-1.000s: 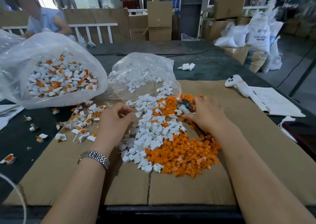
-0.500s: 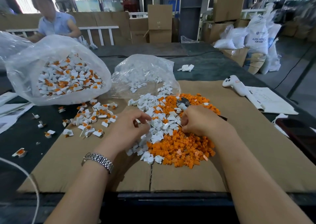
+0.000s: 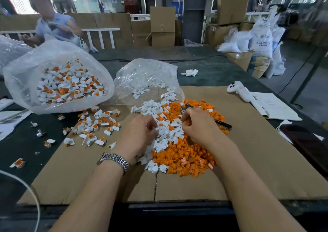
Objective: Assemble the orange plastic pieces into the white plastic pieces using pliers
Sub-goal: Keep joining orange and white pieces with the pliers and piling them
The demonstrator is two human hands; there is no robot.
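A heap of loose white pieces (image 3: pixel 165 134) and orange pieces (image 3: pixel 184 157) lies on the cardboard sheet (image 3: pixel 257 160). My left hand (image 3: pixel 140 134) hovers over the white part of the heap, its fingers curled and pinching a small white piece (image 3: pixel 156 128). My right hand (image 3: pixel 198 125) is curled around the pliers (image 3: pixel 186 106). Their metal jaws stick out past my fingers and a black handle (image 3: pixel 224 124) shows behind my palm. The two hands are a few centimetres apart. Assembled white-and-orange pieces (image 3: pixel 99 125) lie scattered to the left.
A clear bag of assembled pieces (image 3: pixel 58 82) sits at the left, and a bag of white pieces (image 3: pixel 147 79) stands behind the heap. At the right lie a white handheld device (image 3: pixel 239 89) and papers (image 3: pixel 273 105). A person (image 3: pixel 53 24) works at the far left.
Both hands have drawn back toward me and closer together, and the fingers of each have curled in. The person at the back has shifted to the right.
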